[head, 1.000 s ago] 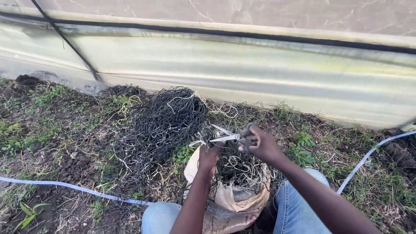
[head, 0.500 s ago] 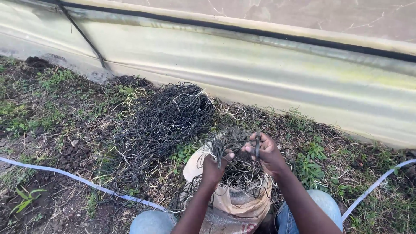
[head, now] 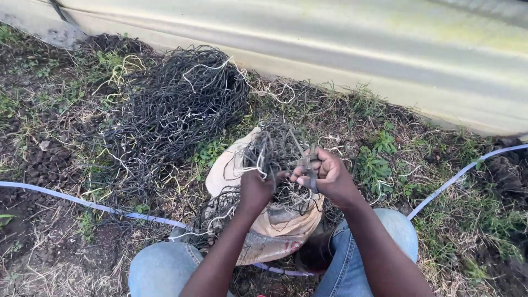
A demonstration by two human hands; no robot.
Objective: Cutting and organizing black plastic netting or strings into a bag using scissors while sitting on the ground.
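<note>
**Hands in a Tangle of Dark Strings**

While crouched over soil, with blue-jeaned knees nearest the camera. Between them, a tan sack, mouth open and half filled with strings. Just above the sack, left hand with grip pressed shut around a bundle of dark and pale strings, bundle rising up and away from the fingers. Beside it, touching at the fingertips, right hand, grip curled closed on strands from the same bundle, a few looped over the fingers. Bundle thus held between both hands, directly over the sack mouth. Running across the ground past the knees, a thin pale blue strip. Farther left and beyond the hands, well apart from them, a large heap of dark strings on grass and dirt. Farthest back, a pale plastic sheet wall meeting the ground.
</note>
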